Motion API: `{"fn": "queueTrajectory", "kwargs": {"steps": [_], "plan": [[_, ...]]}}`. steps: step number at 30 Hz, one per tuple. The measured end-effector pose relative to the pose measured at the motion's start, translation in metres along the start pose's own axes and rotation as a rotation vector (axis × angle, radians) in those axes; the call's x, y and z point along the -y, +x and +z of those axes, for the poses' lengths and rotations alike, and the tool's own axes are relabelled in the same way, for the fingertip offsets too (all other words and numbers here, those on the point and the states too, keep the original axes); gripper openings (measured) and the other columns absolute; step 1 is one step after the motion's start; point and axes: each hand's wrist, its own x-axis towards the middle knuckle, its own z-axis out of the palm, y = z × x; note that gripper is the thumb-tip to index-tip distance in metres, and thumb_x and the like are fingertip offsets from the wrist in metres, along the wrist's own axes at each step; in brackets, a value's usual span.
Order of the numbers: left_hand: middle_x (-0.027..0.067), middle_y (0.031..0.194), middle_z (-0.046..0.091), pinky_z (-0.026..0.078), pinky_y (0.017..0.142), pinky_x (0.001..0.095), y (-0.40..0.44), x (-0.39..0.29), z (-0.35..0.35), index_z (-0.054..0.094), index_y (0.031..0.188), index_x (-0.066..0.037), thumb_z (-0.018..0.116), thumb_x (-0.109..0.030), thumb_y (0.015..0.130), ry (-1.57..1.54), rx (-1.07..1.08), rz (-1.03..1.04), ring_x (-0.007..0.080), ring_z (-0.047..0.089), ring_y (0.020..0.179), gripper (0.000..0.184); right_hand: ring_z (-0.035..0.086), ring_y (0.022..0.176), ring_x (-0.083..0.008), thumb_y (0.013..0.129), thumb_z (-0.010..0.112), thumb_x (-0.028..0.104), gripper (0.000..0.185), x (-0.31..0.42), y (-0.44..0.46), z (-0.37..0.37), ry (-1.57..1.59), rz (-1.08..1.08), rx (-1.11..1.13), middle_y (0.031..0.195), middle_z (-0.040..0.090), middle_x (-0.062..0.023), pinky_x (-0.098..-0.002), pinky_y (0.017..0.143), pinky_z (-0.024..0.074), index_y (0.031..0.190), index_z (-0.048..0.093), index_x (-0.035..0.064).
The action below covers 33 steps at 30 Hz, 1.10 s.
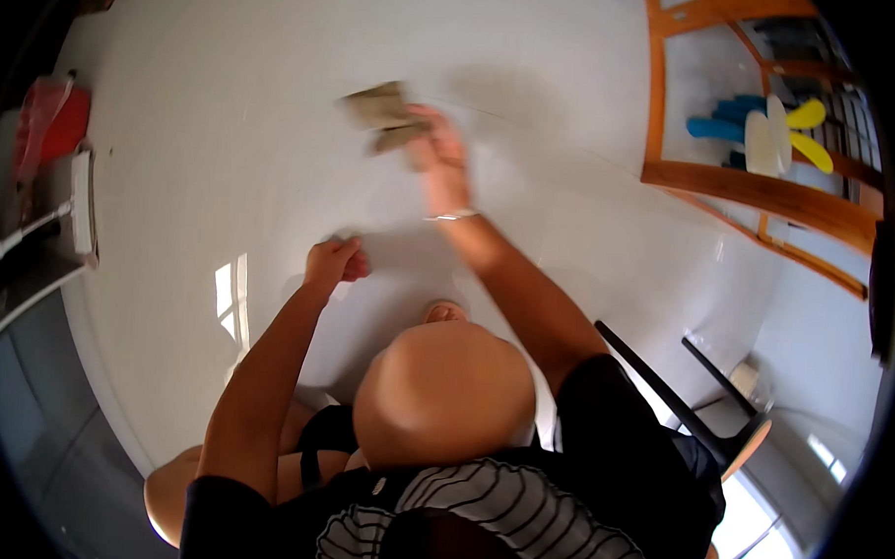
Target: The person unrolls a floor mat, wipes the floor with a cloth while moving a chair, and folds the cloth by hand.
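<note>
My right hand (442, 153) is stretched out over the pale glossy floor (225, 153), its fingers closed on a brownish-grey cloth (377, 107). The cloth is folded and sticks out to the left of the fingers. Some motion blur softens both, and I cannot tell whether the cloth touches the floor. A thin light bracelet (452, 216) circles the right wrist. Nearer to my body, my left hand (338, 260) is curled into a loose fist by the floor. Nothing shows in it, though the inside of the fist is hidden.
At the right stands a wooden frame (655, 99) with blue, white and yellow paddle-shaped pieces (768, 133) by it. Dark chair legs (660, 390) are at lower right. A white squeegee-like head on a pole (82, 203) and a red bag (54, 123) lie at the left. My bent knee (443, 398) is in front.
</note>
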Motion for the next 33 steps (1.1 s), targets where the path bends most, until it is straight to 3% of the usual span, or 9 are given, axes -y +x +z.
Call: {"fn": "queueTrajectory", "kwargs": {"steps": [4,7,8,10,12,16,22,28,33], "plan": [[0.0094,0.084,0.068,0.053,0.067,0.0298,-0.003,0.006,-0.005,0.065,0.093,0.0,0.055,-0.032,0.096,-0.002,0.098,0.039,0.0181,0.068,0.075,0.033,0.055,0.093,-0.0081,0.094,0.053,0.007,0.038,0.061,-0.056,-0.106,-0.407,0.016,-0.345,0.11,0.061,-0.0028,-0.023,0.077,0.0438,0.132,0.051,0.0056],[0.0072,0.088,0.068,0.052,0.069,0.029,-0.01,0.007,-0.016,0.064,0.099,-0.002,0.055,-0.029,0.095,0.09,0.209,0.098,0.0154,0.067,0.079,0.029,0.055,0.111,-0.017,0.092,0.054,0.003,0.035,0.076,-0.112,-0.173,-0.586,0.034,-0.536,0.126,0.058,-0.009,-0.0285,0.096,0.0428,0.127,0.058,0.0036],[0.0072,0.088,0.068,0.052,0.069,0.029,-0.015,0.006,-0.025,0.064,0.099,-0.002,0.055,-0.029,0.095,0.076,0.197,0.097,0.0154,0.067,0.079,0.029,0.056,0.108,-0.0145,0.089,0.054,-0.001,0.036,0.067,-0.133,-0.213,-0.783,0.057,-0.574,0.121,0.06,-0.0062,-0.0277,0.091,0.0465,0.124,0.062,0.0059],[0.0071,0.091,0.068,0.051,0.072,0.0311,-0.03,0.001,-0.046,0.063,0.105,-0.005,0.057,-0.026,0.092,0.435,0.26,0.228,0.0173,0.066,0.085,0.026,0.057,0.11,-0.0219,0.085,0.06,0.0,0.04,0.07,-0.158,-0.234,-1.263,0.463,-0.632,0.121,0.059,-0.0102,-0.032,0.095,0.0457,0.124,0.061,0.0067],[0.0084,0.092,0.068,0.051,0.073,0.0327,-0.038,0.005,-0.081,0.063,0.105,-0.005,0.058,-0.026,0.091,0.645,0.23,0.324,0.0196,0.065,0.086,0.026,0.056,0.112,-0.0259,0.084,0.061,0.001,0.042,0.035,-0.175,-0.261,-1.329,0.455,-0.637,0.123,0.058,-0.0123,-0.0342,0.096,0.0451,0.126,0.059,0.0059],[0.0121,0.094,0.067,0.051,0.078,0.0363,-0.077,0.022,-0.163,0.064,0.104,-0.006,0.06,-0.026,0.088,0.856,0.187,0.38,0.026,0.064,0.088,0.026,0.054,0.115,-0.0354,0.082,0.062,0.005,0.045,0.008,-0.14,-0.205,-1.389,0.303,-0.489,0.125,0.056,-0.0211,-0.0409,0.098,0.0431,0.125,0.054,-0.0012],[0.012,0.094,0.068,0.051,0.08,0.0346,-0.159,0.056,-0.213,0.065,0.104,-0.004,0.062,-0.025,0.088,0.686,0.115,0.134,0.0215,0.064,0.088,0.027,0.056,0.099,-0.0356,0.08,0.064,0.012,0.025,-0.051,-0.044,-0.104,-1.489,-0.149,0.021,0.103,0.059,-0.016,-0.0421,0.086,0.0459,0.101,0.056,0.0026],[0.0075,0.093,0.066,0.05,0.077,0.0295,-0.195,0.116,-0.226,0.062,0.105,0.001,0.057,-0.021,0.091,0.131,0.057,-0.195,0.0153,0.063,0.084,0.027,0.06,0.093,-0.0349,0.078,0.067,0.013,0.029,-0.084,0.004,0.048,-1.379,0.035,0.512,0.1,0.061,-0.0161,-0.0434,0.08,0.0488,0.101,0.051,0.0039],[0.007,0.093,0.065,0.049,0.078,0.0286,-0.223,0.138,-0.217,0.061,0.106,-0.001,0.056,-0.021,0.092,-0.255,-0.047,-0.149,0.0153,0.062,0.085,0.025,0.059,0.094,-0.0364,0.082,0.065,0.018,0.027,-0.136,-0.029,0.17,-1.291,0.031,0.715,0.1,0.061,-0.0186,-0.0453,0.08,0.0478,0.101,0.051,0.0047]]}}
